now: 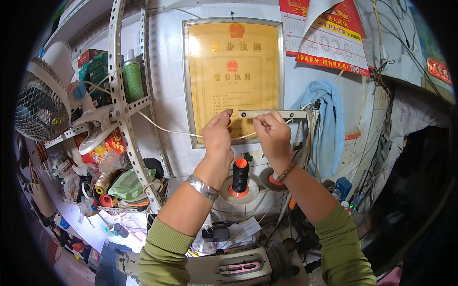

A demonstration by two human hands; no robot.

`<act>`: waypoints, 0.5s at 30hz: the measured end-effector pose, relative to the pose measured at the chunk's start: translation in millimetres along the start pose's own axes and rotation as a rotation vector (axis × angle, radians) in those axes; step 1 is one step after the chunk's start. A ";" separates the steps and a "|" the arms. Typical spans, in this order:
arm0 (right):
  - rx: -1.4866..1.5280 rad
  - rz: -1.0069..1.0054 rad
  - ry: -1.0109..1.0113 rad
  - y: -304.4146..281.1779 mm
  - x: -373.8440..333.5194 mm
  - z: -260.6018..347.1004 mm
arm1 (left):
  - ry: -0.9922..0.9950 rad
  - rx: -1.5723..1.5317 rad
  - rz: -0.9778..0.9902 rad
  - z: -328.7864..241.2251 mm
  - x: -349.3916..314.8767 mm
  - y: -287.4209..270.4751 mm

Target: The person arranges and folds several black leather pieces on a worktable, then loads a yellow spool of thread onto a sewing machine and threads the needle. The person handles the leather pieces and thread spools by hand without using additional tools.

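Note:
Both my hands are raised before the wall at a pale metal thread-stand arm [293, 114] with small holes. My left hand [218, 134] is just off the arm's left end, its fingers and thumb drawn together. Close under the arm, my right hand [274, 138] has thumb and fingers pinched. If a thread runs between them, it is too fine to see. Below and between my wrists, a cone of black thread [240, 177] with an orange top stands upright on a round holder [249, 195]. A second round holder [267, 180] is partly behind my right wrist.
A sewing machine [205, 268] lies below my forearms. On the left are a metal shelf post [125, 128], a fan [40, 102] and a green spray can [133, 78]. A blue towel [327, 124] hangs right of the arm; a framed certificate [191, 86] is behind my hands.

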State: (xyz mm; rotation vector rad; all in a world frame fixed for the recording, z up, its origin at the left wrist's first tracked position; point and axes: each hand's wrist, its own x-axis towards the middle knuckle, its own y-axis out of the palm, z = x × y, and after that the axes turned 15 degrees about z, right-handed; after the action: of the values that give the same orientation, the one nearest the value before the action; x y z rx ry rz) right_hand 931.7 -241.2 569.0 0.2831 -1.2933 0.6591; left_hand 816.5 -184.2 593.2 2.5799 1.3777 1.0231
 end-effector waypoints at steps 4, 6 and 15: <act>-0.041 0.003 -0.023 7.2 7.4 -13.3 | -0.115 -0.186 0.139 7.8 12.1 1.1; -0.002 0.022 -0.034 11.9 8.6 -17.4 | -0.173 -0.223 0.163 8.9 14.1 2.5; 0.016 0.050 0.001 18.2 6.3 -24.8 | -0.211 -0.301 0.269 3.5 12.5 2.9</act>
State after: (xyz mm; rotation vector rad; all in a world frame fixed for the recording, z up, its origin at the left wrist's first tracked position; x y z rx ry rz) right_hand 941.3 -211.6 565.2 0.2639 -1.2984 0.7124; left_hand 825.5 -175.7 598.1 2.5931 0.7787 0.8733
